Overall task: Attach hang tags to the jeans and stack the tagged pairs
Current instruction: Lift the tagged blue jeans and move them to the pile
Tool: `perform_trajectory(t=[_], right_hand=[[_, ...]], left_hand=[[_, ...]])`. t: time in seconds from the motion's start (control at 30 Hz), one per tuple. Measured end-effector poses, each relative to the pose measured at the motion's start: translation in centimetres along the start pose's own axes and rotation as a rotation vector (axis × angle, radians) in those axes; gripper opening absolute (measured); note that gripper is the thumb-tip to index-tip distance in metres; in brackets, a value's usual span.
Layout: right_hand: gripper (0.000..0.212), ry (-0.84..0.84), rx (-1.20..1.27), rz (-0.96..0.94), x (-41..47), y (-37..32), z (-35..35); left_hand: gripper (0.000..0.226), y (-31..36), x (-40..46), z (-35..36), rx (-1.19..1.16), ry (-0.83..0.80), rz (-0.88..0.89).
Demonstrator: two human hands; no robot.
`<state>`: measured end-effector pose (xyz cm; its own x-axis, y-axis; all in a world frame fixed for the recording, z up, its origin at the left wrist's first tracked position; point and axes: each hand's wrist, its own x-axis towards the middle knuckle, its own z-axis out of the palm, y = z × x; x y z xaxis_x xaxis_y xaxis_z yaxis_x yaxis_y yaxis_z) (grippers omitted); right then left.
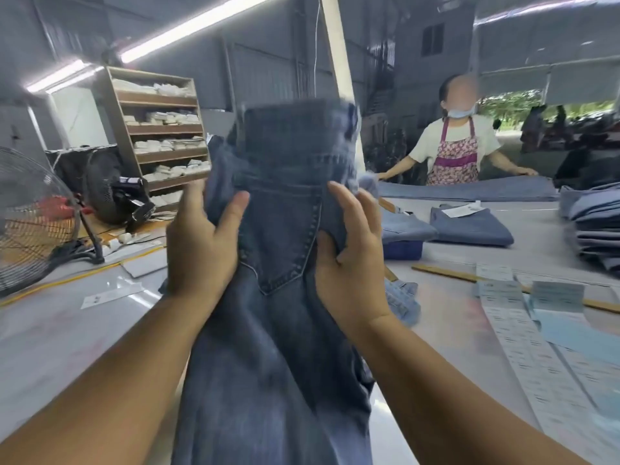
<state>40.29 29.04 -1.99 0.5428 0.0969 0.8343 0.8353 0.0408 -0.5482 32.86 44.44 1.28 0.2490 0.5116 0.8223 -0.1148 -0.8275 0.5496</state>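
I hold a dark blue pair of jeans (285, 203) upright in front of me, waistband on top, back pocket facing me, legs hanging down toward me. My left hand (201, 243) grips the left edge of the jeans with the thumb over the denim. On the right edge, my right hand (352, 256) grips the fabric beside the pocket. Rows of paper hang tags (523, 333) lie on the grey table (67, 330) at the right. A folded lighter pair (469, 226) with a white tag on it lies farther back.
A stack of folded jeans (597, 226) stands at the far right. Another person in a floral apron (456, 149) stands across the table, hands on spread denim. A floor fan (33, 223) is at the left, a shelf of white bundles (161, 129) behind it. A wooden ruler (446, 273) lies by the tags.
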Motion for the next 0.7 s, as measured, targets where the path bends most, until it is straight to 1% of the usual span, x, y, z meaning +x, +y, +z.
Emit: perform_trajectory(t=[0.03, 0.07, 0.1, 0.13, 0.2, 0.23, 0.27, 0.3, 0.4, 0.5, 0.57, 0.7], right_hand=[[0.064, 0.012, 0.022, -0.056, 0.5, 0.0, 0.1], [0.067, -0.005, 0.039, -0.047, 0.9, 0.2, 0.1], [0.069, -0.051, 0.048, 0.037, 1.3, 0.5, 0.2], [0.071, -0.124, 0.024, 0.172, 1.6, 1.0, 0.2], [0.066, -0.253, -0.148, 0.475, 1.6, 2.4, 0.3], [0.060, -0.292, -0.233, 0.583, 1.4, 2.9, 0.4], [0.055, -0.310, -0.293, 0.619, 1.0, 3.3, 0.4], [0.053, -0.311, -0.324, 0.606, 0.5, 3.4, 0.4], [0.059, -0.296, -0.386, 0.542, -1.8, 2.9, 0.0], [0.068, -0.339, -0.461, 0.608, -4.7, 2.1, -1.4], [0.069, -0.374, -0.456, 0.707, -6.3, 1.6, -2.7], [0.069, -0.452, -0.389, 0.906, -8.5, 0.1, -5.4]], left_hand=[[0.037, -0.1, 0.4, 0.0, -0.033, 0.014, 0.005], [0.038, -0.7, 0.5, 0.2, -0.021, -0.004, -0.025], [0.039, -1.6, 0.3, 0.6, 0.043, -0.046, -0.079], [0.041, -2.8, 0.0, 1.2, 0.150, -0.115, -0.139], [0.047, -4.9, -1.0, 2.4, 0.383, -0.314, -0.219], [0.049, -5.5, -1.4, 3.0, 0.471, -0.401, -0.225], [0.051, -5.9, -1.6, 3.5, 0.526, -0.455, -0.213], [0.052, -6.1, -1.5, 3.9, 0.556, -0.483, -0.195], [0.053, -6.0, -1.4, 4.3, 0.638, -0.515, -0.196], [0.058, -4.8, -2.3, 3.3, 0.738, -0.513, -0.198], [0.063, -3.7, -3.5, 2.2, 0.719, -0.529, -0.253], [0.075, -1.5, -6.0, -1.9, 0.486, -0.613, -0.514]])
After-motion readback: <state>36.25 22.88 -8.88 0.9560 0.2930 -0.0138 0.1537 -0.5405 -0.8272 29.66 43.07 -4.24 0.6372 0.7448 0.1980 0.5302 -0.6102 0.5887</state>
